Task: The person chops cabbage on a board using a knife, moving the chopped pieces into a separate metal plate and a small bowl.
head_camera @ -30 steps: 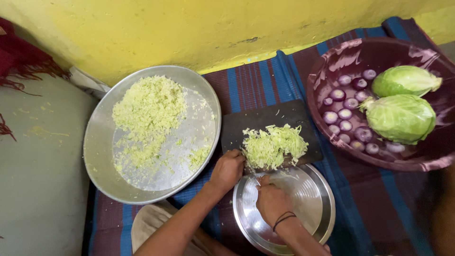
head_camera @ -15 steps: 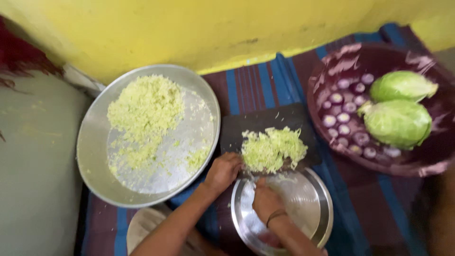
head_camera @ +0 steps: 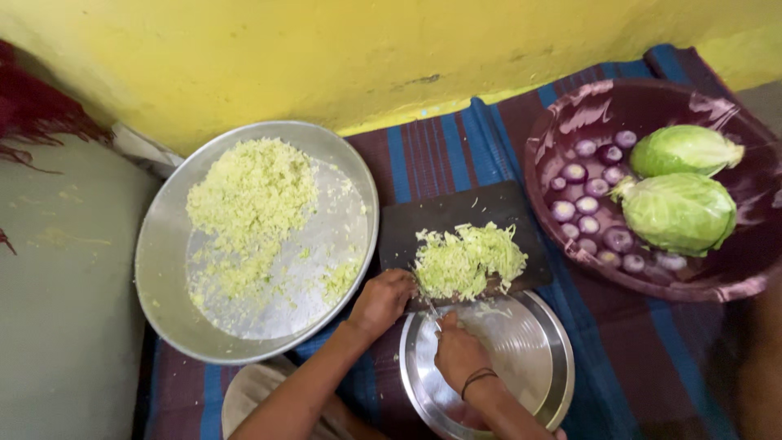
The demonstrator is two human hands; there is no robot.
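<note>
Right hand (head_camera: 458, 352) closed — knife (head_camera: 430, 308), perhaps

Pale green shredded cabbage (head_camera: 468, 261), loose heap, on dark cutting board (head_camera: 456, 213)

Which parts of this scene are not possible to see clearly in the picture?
- Head view: the tool between the left hand and right hand is too thin and mostly covered; its kind is unclear.
- The near edge of the cutting board is hidden by the shredded cabbage and hands.
- The small plate is cut off by the bottom edge.
- Some onions in the basin lie behind the cabbages.
</note>
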